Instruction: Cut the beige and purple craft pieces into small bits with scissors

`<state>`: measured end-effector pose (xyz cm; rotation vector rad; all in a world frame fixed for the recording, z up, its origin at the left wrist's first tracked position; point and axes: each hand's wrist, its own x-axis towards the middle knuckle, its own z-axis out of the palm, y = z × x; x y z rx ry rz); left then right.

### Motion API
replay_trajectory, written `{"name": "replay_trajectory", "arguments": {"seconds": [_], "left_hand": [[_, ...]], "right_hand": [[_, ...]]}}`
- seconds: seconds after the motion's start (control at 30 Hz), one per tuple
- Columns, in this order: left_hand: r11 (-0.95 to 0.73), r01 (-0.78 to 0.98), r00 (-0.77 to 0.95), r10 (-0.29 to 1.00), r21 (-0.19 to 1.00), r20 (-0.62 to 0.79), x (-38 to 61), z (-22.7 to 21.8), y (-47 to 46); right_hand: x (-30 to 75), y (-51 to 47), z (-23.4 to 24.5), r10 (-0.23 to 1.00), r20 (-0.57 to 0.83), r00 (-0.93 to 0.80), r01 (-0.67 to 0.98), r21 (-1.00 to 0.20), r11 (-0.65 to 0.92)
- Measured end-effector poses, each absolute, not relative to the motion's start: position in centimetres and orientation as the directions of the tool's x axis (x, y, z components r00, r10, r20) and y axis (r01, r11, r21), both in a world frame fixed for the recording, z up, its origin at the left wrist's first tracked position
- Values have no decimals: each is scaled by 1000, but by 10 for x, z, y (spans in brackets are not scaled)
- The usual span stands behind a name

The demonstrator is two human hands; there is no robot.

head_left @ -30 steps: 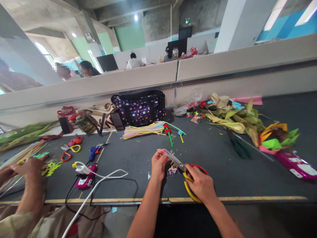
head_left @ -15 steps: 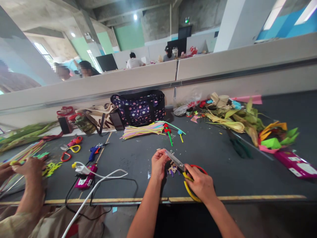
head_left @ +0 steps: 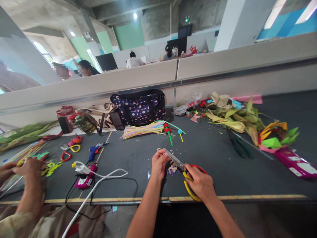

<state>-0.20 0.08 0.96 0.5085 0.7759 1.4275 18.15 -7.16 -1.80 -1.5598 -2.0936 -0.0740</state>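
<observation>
My right hand (head_left: pixel 201 181) is wrapped round the red and yellow handles of a pair of scissors (head_left: pixel 177 161). The blades point up and left to the fingertips of my left hand (head_left: pixel 159 163). Those left fingers are pinched together at the blade tips; whatever small thing they hold is too small to make out. Under the blades lies a little heap of cut beige and purple pieces (head_left: pixel 172 169). Beyond my hands rests a bundle of pastel pipe cleaners (head_left: pixel 143 130), with a red and green piece (head_left: pixel 168 132) and a blue and yellow one (head_left: pixel 180 134) beside it.
On the left are a blue glue gun (head_left: pixel 95 152), a magenta power strip (head_left: pixel 86 177) with a white cable, and a co-worker's hands (head_left: pixel 28 167). A dark patterned bag (head_left: pixel 138 107) stands behind. Corn husks (head_left: pixel 235 120), pliers (head_left: pixel 240 145) and another magenta box (head_left: pixel 296 163) lie right.
My hands and the scissors stay almost where they were. The co-worker's hands at the left have shifted slightly.
</observation>
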Motion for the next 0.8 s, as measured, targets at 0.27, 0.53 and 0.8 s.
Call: {"name": "replay_trajectory", "arguments": {"seconds": [0.27, 0.53, 0.8], "left_hand": [[94, -677, -30, 988, 730, -155, -2, 12, 0], [132, -720, 13, 984, 682, -177, -6, 6, 3], [156, -735, 21, 978, 659, -209, -6, 8, 1]], "right_hand": [[183, -69, -21, 868, 444, -221, 896, -259, 361], [183, -72, -8, 900, 419, -124, 883, -367, 293], [177, -74, -7, 916, 362, -174, 916, -281, 285]]}}
